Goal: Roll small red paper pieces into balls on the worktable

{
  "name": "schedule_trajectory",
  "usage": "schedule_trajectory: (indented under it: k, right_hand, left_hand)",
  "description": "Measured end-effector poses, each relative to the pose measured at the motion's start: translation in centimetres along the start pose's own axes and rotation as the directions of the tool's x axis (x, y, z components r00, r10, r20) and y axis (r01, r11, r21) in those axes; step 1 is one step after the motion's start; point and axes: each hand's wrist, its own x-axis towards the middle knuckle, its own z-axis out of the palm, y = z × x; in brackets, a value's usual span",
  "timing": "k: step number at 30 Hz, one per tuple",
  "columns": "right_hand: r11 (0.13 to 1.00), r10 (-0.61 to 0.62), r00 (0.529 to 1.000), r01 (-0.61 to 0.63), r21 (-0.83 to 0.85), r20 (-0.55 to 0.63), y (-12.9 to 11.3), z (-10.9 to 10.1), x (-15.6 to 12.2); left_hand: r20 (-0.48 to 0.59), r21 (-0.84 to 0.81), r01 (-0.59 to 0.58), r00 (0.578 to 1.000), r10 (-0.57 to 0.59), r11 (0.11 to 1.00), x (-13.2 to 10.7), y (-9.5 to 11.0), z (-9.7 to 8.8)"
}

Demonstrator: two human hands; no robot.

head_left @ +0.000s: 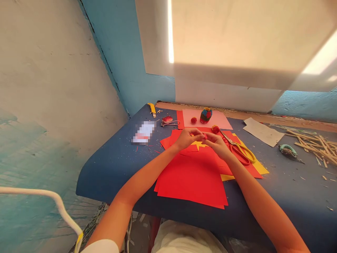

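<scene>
Above the stacked red paper sheets (189,175), my left hand (187,139) and my right hand (214,142) meet at the fingertips. Between them they pinch a small red paper piece (205,136); its exact shape is too small to make out. Yellow paper bits (198,144) lie just under the fingers. Scissors (243,151) with red and yellow handles rest to the right of my right hand, blades slightly apart. A red-and-yellow textured ball (215,129) sits just beyond that hand.
At the back, a multicoloured textured object (206,115) and a small red ball (193,120) stand on pink paper (221,121). A yellow cutter knife (152,109) lies back left. Pliers (288,151) and several thin sticks (319,146) lie on the right.
</scene>
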Motion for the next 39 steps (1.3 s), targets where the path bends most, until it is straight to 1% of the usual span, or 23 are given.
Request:
schedule_trajectory:
  k: [2,4,7,9,11,13,16,18,20,22,23,26,27,28,30,32,35,37,39]
  right_hand:
    - [1.0,0.008,1.0,-0.008,0.014,0.003,0.2,0.0,0.1]
    - [1.0,0.016,0.999,-0.016,0.015,-0.029,0.4,0.0,0.2]
    - [1.0,0.002,0.989,-0.006,-0.027,-0.15,0.5,0.0,0.4]
    - [0.999,-0.022,0.968,0.01,-0.05,-0.249,0.6,0.0,0.5]
    - [0.999,-0.041,0.949,0.031,-0.036,-0.313,0.6,0.0,0.6]
    - [0.998,-0.056,0.946,0.055,-0.012,-0.318,0.7,0.0,0.6]
    - [0.997,-0.078,0.961,0.073,-0.028,-0.267,0.8,0.2,0.5]
    - [0.99,-0.109,0.956,0.08,-0.113,-0.274,0.9,0.4,0.4]
    - [0.959,-0.185,0.93,0.101,-0.264,-0.316,1.0,0.6,0.2]
    - [0.91,-0.269,0.902,0.123,-0.396,-0.338,1.1,0.7,0.1]
    - [0.895,-0.295,0.893,0.134,-0.425,-0.34,1.1,0.8,0.1]
    - [0.885,-0.336,0.879,0.171,-0.433,-0.338,1.1,0.9,0.0]
    - [0.868,-0.369,0.868,0.194,-0.456,-0.333,1.1,0.9,0.0]
    - [0.838,-0.417,0.852,0.226,-0.496,-0.317,1.1,0.8,0.0]
    - [0.75,-0.521,0.817,0.3,-0.589,-0.247,1.1,0.5,0.0]
    - [0.675,-0.579,0.798,0.355,-0.647,-0.166,1.3,0.1,0.1]
    - [0.635,-0.581,0.808,0.374,-0.676,-0.1,1.5,-0.3,0.1]
    - [0.635,-0.57,0.817,0.377,-0.674,-0.08,1.6,-0.4,0.2]
    - [0.652,-0.558,0.827,0.383,-0.655,-0.072,1.4,-0.4,0.1]
  left_hand:
    - [-0.022,0.014,-0.025,0.999,0.025,1.0,0.0,0.3,-0.1]
    - [-0.035,0.075,-0.032,0.999,0.034,0.997,0.0,0.6,-0.2]
    - [-0.066,0.193,-0.017,0.997,0.03,0.981,0.1,0.9,-0.3]
    - [-0.095,0.261,-0.01,0.995,0.036,0.965,0.1,0.9,-0.3]
    - [-0.114,0.331,-0.007,0.992,0.048,0.944,0.1,0.8,-0.3]
    - [-0.109,0.386,-0.008,0.993,0.054,0.923,0.1,0.7,-0.3]
    - [-0.07,0.404,-0.004,0.997,0.035,0.915,0.1,0.5,-0.2]
    - [-0.056,0.391,0.013,0.998,0.009,0.92,0.1,0.4,-0.2]
    - [-0.055,0.358,0.052,0.998,-0.035,0.932,0.0,0.5,-0.2]
    - [-0.056,0.298,0.108,0.994,-0.096,0.948,0.0,0.7,-0.2]
    - [-0.055,0.26,0.137,0.99,-0.127,0.956,0.0,0.8,-0.2]
    - [-0.054,0.119,0.214,0.976,-0.209,0.969,0.0,1.0,-0.2]
    - [-0.053,0.067,0.238,0.971,-0.234,0.969,0.0,1.1,-0.2]
    - [-0.05,0.016,0.26,0.965,-0.259,0.966,0.0,1.2,-0.2]
    - [-0.044,-0.074,0.297,0.953,-0.3,0.952,0.1,1.2,-0.2]
    - [-0.032,-0.143,0.322,0.944,-0.33,0.936,0.2,1.2,-0.3]
    - [-0.023,-0.189,0.333,0.939,-0.343,0.924,0.3,1.0,-0.4]
    - [-0.01,-0.186,0.318,0.945,-0.326,0.93,0.3,0.7,-0.5]
    - [0.0,-0.171,0.294,0.955,-0.298,0.941,0.2,0.3,-0.6]
